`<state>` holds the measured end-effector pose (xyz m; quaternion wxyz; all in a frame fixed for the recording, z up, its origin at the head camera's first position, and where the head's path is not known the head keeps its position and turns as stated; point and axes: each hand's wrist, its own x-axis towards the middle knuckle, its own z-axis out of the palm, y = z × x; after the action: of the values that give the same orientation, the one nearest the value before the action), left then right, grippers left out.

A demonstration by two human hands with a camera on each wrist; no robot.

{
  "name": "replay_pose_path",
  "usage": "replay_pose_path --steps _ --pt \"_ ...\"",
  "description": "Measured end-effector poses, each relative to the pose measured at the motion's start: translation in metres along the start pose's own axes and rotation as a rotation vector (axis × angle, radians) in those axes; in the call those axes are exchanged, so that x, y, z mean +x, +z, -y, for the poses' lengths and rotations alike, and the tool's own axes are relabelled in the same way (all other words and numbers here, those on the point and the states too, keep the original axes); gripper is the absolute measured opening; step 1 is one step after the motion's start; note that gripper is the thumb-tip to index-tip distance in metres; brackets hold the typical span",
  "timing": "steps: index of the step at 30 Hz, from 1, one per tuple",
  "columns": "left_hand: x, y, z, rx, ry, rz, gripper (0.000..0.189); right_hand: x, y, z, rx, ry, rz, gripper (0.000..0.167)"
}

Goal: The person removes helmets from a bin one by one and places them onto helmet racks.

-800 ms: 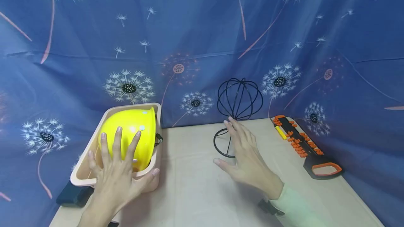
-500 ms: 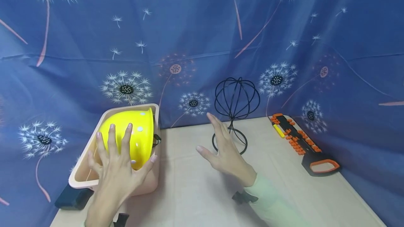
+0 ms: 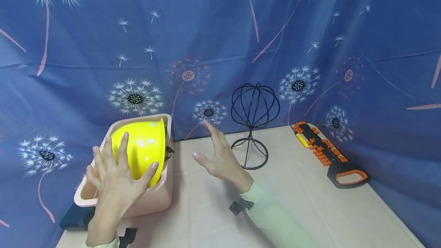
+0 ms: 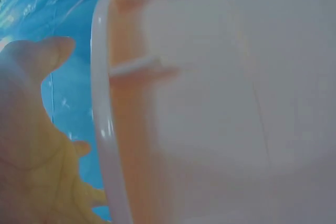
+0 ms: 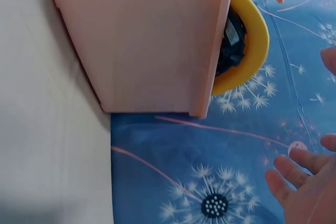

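Observation:
A yellow hard hat [image 3: 139, 148] lies tilted inside a pale pink plastic bin [image 3: 155, 202] at the left of the table. My left hand [image 3: 115, 186] is spread in front of the hat, fingers apart; whether it touches the hat I cannot tell. In the left wrist view its thumb stands off the bin's rim [image 4: 102, 114]. To the right of the bin, my right hand [image 3: 222, 162] hovers with fingers extended and holds nothing. The right wrist view shows the hat's yellow brim [image 5: 257, 40] and dark inner lining [image 5: 231, 45] beyond the bin wall.
A black wire stand [image 3: 250, 128] with a round cage top stands at the back. At the right lies a black strip [image 3: 318, 144] with orange clips and a looped handle [image 3: 348, 177]. A dark teal block [image 3: 77, 217] sits by the bin. Blue dandelion-print cloth hangs behind.
My right hand has moved left, away from the wire stand and toward the bin. The left hand has shifted slightly left and down. The hat stays in the bin.

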<state>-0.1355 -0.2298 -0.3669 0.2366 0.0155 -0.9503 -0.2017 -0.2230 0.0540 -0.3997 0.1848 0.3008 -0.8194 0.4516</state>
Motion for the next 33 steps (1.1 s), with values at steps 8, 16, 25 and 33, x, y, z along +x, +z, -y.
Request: replay_pose_path --steps 8,16,25,33 --pt "0.005 -0.011 0.025 0.017 -0.051 0.079 0.111 0.014 0.023 0.012 0.005 -0.031 0.118 0.099" --pt "0.017 -0.016 0.041 -0.006 -0.053 0.107 0.111 0.032 0.033 0.022 -0.080 -0.140 0.165 0.104" --pt "0.027 -0.019 0.057 -0.039 -0.047 0.141 0.110 0.060 0.040 0.030 -0.111 -0.174 0.281 0.108" --pt "0.034 -0.021 0.063 -0.138 -0.051 0.171 0.107 0.095 0.042 0.045 -0.103 -0.199 0.419 0.114"
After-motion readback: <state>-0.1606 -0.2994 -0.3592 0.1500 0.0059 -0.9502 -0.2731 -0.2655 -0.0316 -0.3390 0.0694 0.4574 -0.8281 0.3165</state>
